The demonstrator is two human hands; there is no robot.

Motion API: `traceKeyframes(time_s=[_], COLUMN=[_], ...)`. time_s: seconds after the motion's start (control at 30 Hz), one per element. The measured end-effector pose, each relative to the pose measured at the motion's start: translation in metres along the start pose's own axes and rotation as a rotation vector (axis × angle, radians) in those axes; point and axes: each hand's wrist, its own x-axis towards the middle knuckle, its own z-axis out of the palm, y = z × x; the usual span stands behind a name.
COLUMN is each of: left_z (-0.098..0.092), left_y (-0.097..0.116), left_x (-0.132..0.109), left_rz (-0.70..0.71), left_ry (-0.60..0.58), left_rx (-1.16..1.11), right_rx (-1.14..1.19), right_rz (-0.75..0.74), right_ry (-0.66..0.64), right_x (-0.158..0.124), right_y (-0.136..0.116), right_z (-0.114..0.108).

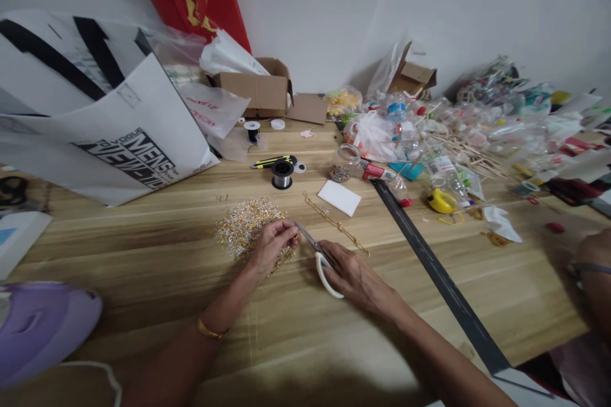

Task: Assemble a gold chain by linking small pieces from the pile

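My left hand (275, 245) is closed in a pinch at the right edge of a tangled pile of gold and silver beaded strands (245, 222). A bit of gold beaded strand (296, 238) shows at its fingertips, though fine detail is too small to tell. White-handled scissors (326, 278) are in my right hand (356, 275), their blades pointing up and left, tips close to my left fingers. Just beyond the scissors, a separate gold beaded strand (337, 224) lies stretched out on the wooden table (200, 280).
Behind my hands are a wire spool (282, 175), a yellow-black box cutter (267, 163), a white card (340, 198) and a jar of beads (344, 164). Bags stand left beyond a purple iron-like object (52, 324). Plastic bottles (396, 108) and clutter fill the back right. Another person's arm (594, 267) is at right.
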Motion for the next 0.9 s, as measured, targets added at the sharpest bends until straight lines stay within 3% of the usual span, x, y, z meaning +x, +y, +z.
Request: traceKeyframes(time_s=[0.37, 0.9], left_z=[0.005, 0.003], left_y=[0.009, 0.009], left_x=[-0.002, -0.003], left_rz=[0.014, -0.013], left_ry=[0.024, -0.045], left_rx=[0.105, 0.182], right_rx=[-0.171, -0.247], right_rz=[0.028, 0.005], right_ry=[-0.029, -0.072], right_x=[0.000, 0.007], right_y=[-0.003, -0.004], right_z=[-0.013, -0.016])
